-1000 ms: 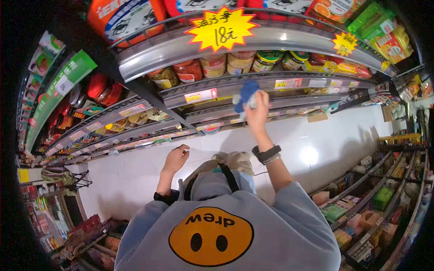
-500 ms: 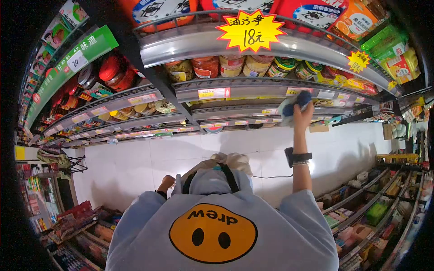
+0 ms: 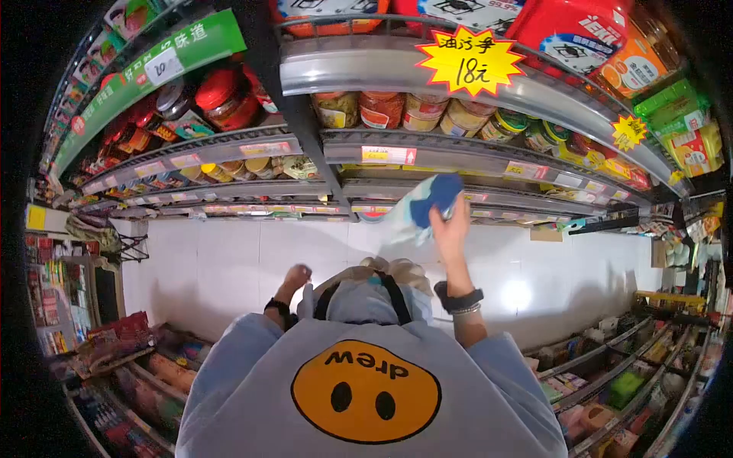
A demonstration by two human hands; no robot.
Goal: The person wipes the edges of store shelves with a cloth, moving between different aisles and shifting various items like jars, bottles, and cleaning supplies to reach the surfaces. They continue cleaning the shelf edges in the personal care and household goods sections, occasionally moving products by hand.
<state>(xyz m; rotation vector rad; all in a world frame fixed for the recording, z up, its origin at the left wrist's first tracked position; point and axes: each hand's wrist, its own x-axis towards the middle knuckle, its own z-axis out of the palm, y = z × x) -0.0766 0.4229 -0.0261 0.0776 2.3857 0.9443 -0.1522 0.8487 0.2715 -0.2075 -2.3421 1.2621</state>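
A blue and pale cloth is gripped in my right hand, in front of the lower shelf edges. It hangs down to the left of the hand, with its pale end over the white floor. My left hand is low in front of my body, its fingers curled together; whether anything is between them is too small to tell. Above the cloth, a shelf edge carries price labels, with a row of jars behind it.
Shelves with red packages and a yellow price sign run across the top. A green shelf strip is at the upper left. Stocked racks stand at the lower right and lower left. White floor lies between.
My right hand has moved left and slightly down with the cloth, which now hangs more spread out. My left hand has risen a little and shows more. The view has shifted.
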